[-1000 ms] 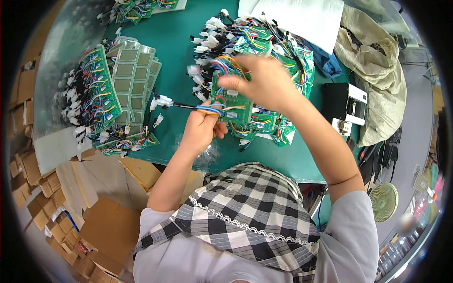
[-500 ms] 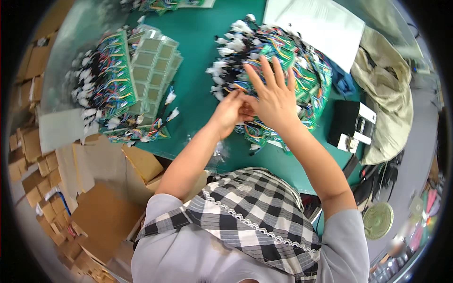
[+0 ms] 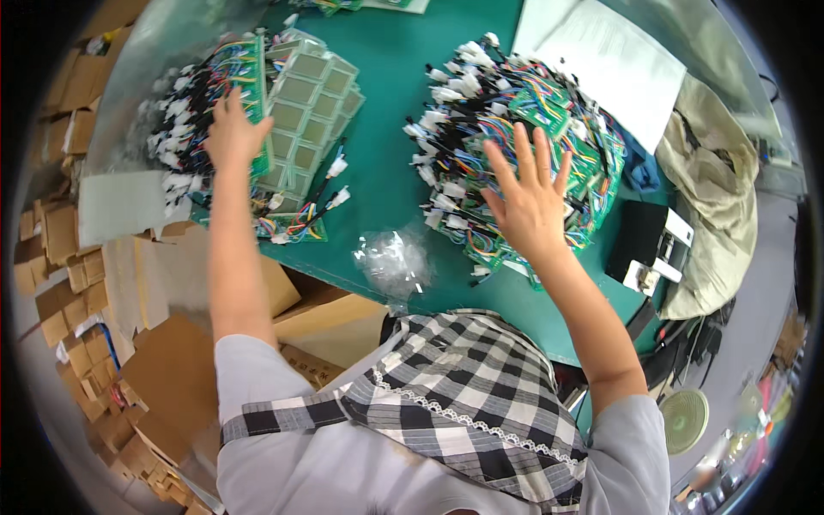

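My left hand (image 3: 235,137) is stretched out over a long green circuit board panel (image 3: 256,81) at the left, its thumb apart from the fingers and nothing seen in its grasp. Rows of coloured wires with white connectors (image 3: 176,116) hang off that panel's left side. Beside it lie overlapping panels with grey square areas (image 3: 296,116). My right hand (image 3: 532,202), palm down with fingers spread, is over a large heap of wired green circuit boards (image 3: 592,167). White plugs on black leads (image 3: 446,124) stick out along the heap's left side.
Crumpled clear plastic (image 3: 393,262) lies near the green table's (image 3: 378,172) front edge. At the right are a black-and-white device (image 3: 648,245), a beige cloth (image 3: 717,180) and white sheets (image 3: 614,69). Cardboard boxes (image 3: 172,369) stand below left; a green fan (image 3: 685,421) is lower right.
My left hand has left the heap's near side and moved left to the long panel. My right hand stays spread over the heap. The view has shifted slightly.
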Tool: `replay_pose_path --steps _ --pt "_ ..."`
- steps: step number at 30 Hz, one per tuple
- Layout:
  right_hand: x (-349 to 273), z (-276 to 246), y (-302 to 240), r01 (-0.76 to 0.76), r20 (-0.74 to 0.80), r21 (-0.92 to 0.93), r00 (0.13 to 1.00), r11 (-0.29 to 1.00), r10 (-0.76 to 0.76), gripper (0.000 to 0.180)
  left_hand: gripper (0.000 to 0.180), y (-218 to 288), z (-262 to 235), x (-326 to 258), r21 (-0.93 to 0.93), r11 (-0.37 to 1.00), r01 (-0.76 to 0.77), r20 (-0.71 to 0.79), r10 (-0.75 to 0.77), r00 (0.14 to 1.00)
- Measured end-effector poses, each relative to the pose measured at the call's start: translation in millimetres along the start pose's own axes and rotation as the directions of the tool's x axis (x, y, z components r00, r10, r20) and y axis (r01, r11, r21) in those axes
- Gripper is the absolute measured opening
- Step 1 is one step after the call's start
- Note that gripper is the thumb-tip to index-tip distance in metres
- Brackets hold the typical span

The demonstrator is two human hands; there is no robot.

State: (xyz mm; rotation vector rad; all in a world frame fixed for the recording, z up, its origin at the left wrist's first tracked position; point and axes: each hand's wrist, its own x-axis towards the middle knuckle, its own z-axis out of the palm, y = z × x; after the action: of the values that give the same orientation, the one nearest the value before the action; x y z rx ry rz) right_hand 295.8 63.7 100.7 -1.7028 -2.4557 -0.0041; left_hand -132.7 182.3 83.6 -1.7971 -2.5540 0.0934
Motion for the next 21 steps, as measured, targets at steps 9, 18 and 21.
replay_pose_path --steps 9,18,21 --pt "-48 -4 2 0.099 0.013 0.215 0.995 0.972 -0.104 0.054 0.058 -80 -93 -2 -0.958 0.286 0.011 0.041 0.097 0.994" --pt "55 -134 -7 0.548 -0.76 0.355 0.641 0.757 -0.107 0.041 0.094 -34 -158 -131 -0.991 -0.053 0.125 0.064 0.632 0.772" --pt "78 -135 -6 0.233 -0.221 0.895 0.972 0.382 -0.074 0.047 0.084 47 -121 -149 -0.87 -0.001 0.493 0.197 0.916 0.351"
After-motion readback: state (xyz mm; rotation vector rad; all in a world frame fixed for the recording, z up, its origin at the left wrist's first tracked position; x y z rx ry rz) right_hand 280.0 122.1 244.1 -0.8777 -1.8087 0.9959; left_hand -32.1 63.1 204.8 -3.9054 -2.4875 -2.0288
